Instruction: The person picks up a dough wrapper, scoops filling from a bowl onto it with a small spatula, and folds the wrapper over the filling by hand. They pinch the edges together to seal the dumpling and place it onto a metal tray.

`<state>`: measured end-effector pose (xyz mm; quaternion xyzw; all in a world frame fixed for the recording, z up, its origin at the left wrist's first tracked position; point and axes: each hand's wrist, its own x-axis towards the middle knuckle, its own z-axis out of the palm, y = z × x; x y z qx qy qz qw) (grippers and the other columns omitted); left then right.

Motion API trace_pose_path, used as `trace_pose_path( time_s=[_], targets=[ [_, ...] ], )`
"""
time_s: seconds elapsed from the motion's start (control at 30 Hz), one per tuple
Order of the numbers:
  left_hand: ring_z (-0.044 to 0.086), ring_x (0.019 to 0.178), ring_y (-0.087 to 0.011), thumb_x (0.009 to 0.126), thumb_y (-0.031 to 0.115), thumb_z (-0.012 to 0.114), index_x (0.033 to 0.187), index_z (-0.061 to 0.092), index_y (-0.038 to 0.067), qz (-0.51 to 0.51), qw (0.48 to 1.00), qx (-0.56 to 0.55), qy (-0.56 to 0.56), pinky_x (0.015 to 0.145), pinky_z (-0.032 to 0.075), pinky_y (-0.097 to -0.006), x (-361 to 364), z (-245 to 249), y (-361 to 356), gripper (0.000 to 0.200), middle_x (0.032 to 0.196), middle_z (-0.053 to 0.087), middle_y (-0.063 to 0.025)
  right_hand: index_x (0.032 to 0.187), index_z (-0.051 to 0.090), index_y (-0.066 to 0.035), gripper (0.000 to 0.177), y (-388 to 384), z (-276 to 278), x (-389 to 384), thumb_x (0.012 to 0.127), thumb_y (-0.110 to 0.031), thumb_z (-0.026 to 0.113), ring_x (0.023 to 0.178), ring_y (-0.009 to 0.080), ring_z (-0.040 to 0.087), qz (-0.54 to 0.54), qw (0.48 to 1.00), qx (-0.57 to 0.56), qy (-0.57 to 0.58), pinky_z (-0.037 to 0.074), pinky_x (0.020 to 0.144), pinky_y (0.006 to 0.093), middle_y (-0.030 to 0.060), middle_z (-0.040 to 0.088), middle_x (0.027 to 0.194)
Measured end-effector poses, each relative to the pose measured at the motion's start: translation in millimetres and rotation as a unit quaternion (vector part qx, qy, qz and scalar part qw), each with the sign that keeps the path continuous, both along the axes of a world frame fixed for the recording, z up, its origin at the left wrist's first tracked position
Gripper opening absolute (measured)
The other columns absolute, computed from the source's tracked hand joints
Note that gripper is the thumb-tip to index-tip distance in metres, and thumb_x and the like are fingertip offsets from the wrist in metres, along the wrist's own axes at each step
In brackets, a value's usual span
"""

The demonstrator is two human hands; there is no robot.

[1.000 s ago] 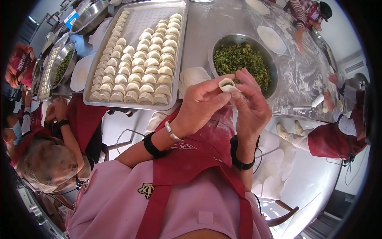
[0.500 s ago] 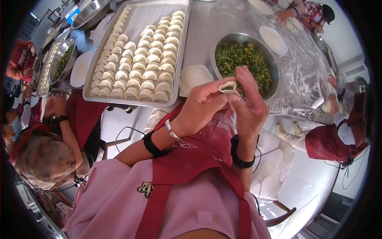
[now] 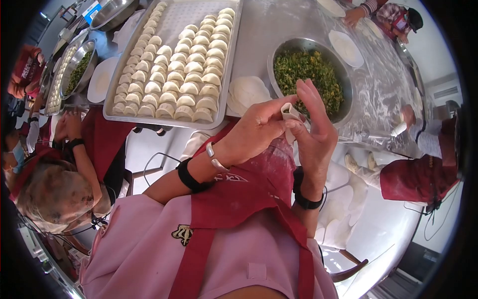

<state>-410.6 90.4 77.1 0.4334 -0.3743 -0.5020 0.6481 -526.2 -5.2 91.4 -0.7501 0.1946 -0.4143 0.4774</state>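
Observation:
A partly folded dumpling (image 3: pixel 290 112) is pinched between my two hands, in front of the bowl. My left hand (image 3: pixel 254 130) grips its left side with thumb and forefinger. On its right side, the thumb and fingers of my right hand (image 3: pixel 316 134) press the dough edge. A steel bowl (image 3: pixel 350 94) of chopped green and yellow filling (image 3: pixel 308 70) stands just beyond my right hand. Round dough wrappers (image 3: pixel 247 93) lie stacked left of the bowl. Farther left, a metal tray (image 3: pixel 226 74) carries rows of folded dumplings (image 3: pixel 191 88).
At the left are a co-worker in a patterned cap (image 3: pixel 57 197), another filling bowl (image 3: pixel 91 74) and a white plate (image 3: pixel 101 82). Another white plate (image 3: pixel 346 48) lies at the back right. Co-workers' hands are at the right and back right.
The dough between my hands has gone from an open pocket with filling showing to a more closed, upright fold. The tray and bowl appear slightly shifted in view.

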Motion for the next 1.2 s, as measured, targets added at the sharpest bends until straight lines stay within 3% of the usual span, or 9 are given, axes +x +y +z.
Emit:
trace_pose_path(
  time_s=[0.13, 0.33, 0.43, 0.53, 0.63, 0.73, 0.83, 1.0, 1.2],
  targets=[
    [0.059, 0.092, -0.0091, 0.100, 0.007, 0.050, 0.146, 0.038, 0.002, 0.009, 1.000, 0.000, -0.022, 0.079, 0.051, -0.0248, -0.8, 2.1, 1.4, 0.048, 0.110, 0.062, -0.0043, 0.095, 0.070, -0.001, 0.019, -6.9, -12.2, -2.1, 0.078, 0.002, 0.075, 0.130, 0.0349, 0.052, 0.046, 0.999, -0.025, -0.015, 0.051, 0.094, 0.0397, 0.0160, 0.069, 0.118],
    [0.056, 0.087, -0.0062, 0.100, 0.007, 0.050, 0.145, 0.041, 0.001, 0.023, 1.000, 0.002, 0.002, 0.076, 0.049, -0.0230, -3.1, -1.9, 1.7, 0.046, 0.105, 0.062, -0.0016, 0.095, 0.069, 0.000, 0.020, -3.5, -29.1, 4.0, 0.077, 0.004, 0.074, 0.121, 0.0361, 0.059, 0.001, 0.994, -0.091, -0.064, 0.050, 0.093, 0.0400, 0.0155, 0.073, 0.107],
    [0.057, 0.086, -0.0066, 0.099, 0.004, 0.049, 0.145, 0.041, 0.001, 0.015, 0.998, 0.019, -0.065, 0.077, 0.049, -0.0239, 0.5, -8.2, 1.1, 0.047, 0.102, 0.062, -0.0016, 0.101, 0.070, -0.001, 0.025, -7.0, -28.7, 2.0, 0.076, 0.001, 0.075, 0.127, 0.0348, 0.054, 0.010, 0.991, -0.130, -0.019, 0.049, 0.096, 0.0408, 0.0167, 0.070, 0.116],
    [0.057, 0.088, -0.0068, 0.098, 0.001, 0.048, 0.143, 0.043, 0.001, 0.032, 0.999, 0.014, -0.015, 0.078, 0.049, -0.0245, 0.0, -1.6, 2.6, 0.046, 0.099, 0.061, -0.0017, 0.106, 0.071, -0.001, 0.031, -0.1, -4.2, 0.9, 0.076, -0.001, 0.077, 0.134, 0.0322, 0.048, 0.034, 0.999, -0.009, 0.022, 0.047, 0.100, 0.0402, 0.0186, 0.065, 0.126],
    [0.057, 0.092, -0.0069, 0.097, 0.000, 0.049, 0.141, 0.043, 0.000, -0.052, 0.998, -0.012, 0.015, 0.081, 0.049, -0.0254, 5.2, -3.2, 6.0, 0.045, 0.105, 0.061, -0.0029, 0.108, 0.072, -0.002, 0.035, -6.9, 0.4, -3.6, 0.074, -0.001, 0.078, 0.139, 0.0295, 0.042, 0.109, 0.993, 0.008, 0.033, 0.046, 0.100, 0.0377, 0.0188, 0.060, 0.134],
    [0.057, 0.096, -0.0069, 0.098, 0.001, 0.049, 0.140, 0.043, 0.000, -0.053, 0.998, -0.014, -0.008, 0.082, 0.049, -0.0261, 4.3, -3.5, 8.2, 0.043, 0.113, 0.061, -0.0040, 0.103, 0.073, -0.002, 0.031, -5.4, -5.4, -2.9, 0.073, 0.000, 0.079, 0.137, 0.0309, 0.044, 0.140, 0.988, 0.068, -0.017, 0.045, 0.103, 0.0398, 0.0175, 0.064, 0.127],
    [0.057, 0.098, -0.0074, 0.099, 0.003, 0.050, 0.141, 0.043, 0.000, -0.028, 0.999, -0.007, -0.027, 0.084, 0.049, -0.0261, 3.0, 1.3, 11.3, 0.043, 0.118, 0.060, -0.0044, 0.098, 0.074, -0.003, 0.028, -4.9, -14.7, -4.4, 0.071, 0.001, 0.079, 0.135, 0.0324, 0.047, 0.138, 0.987, 0.064, -0.061, 0.044, 0.104, 0.0434, 0.0161, 0.068, 0.120],
    [0.059, 0.103, -0.0092, 0.098, 0.005, 0.054, 0.137, 0.047, -0.001, -0.019, 1.000, -0.003, -0.002, 0.087, 0.050, -0.0251, 0.0, 4.9, 13.5, 0.040, 0.119, 0.061, -0.0050, 0.095, 0.074, -0.004, 0.023, -5.7, -24.8, -3.9, 0.073, -0.002, 0.080, 0.132, 0.0343, 0.049, 0.082, 0.994, -0.050, -0.060, 0.042, 0.105, 0.0455, 0.0160, 0.071, 0.113],
    [0.061, 0.107, -0.0117, 0.095, -0.003, 0.055, 0.134, 0.049, -0.002, 0.055, 0.997, -0.038, 0.033, 0.089, 0.052, -0.0256, -5.6, -2.9, 10.4, 0.039, 0.118, 0.062, -0.0062, 0.095, 0.075, -0.003, 0.019, 20.4, -2.6, 10.4, 0.077, -0.007, 0.079, 0.131, 0.0366, 0.050, -0.014, 0.994, 0.038, -0.099, 0.030, 0.113, 0.0525, 0.0140, 0.073, 0.106]
  ],
)
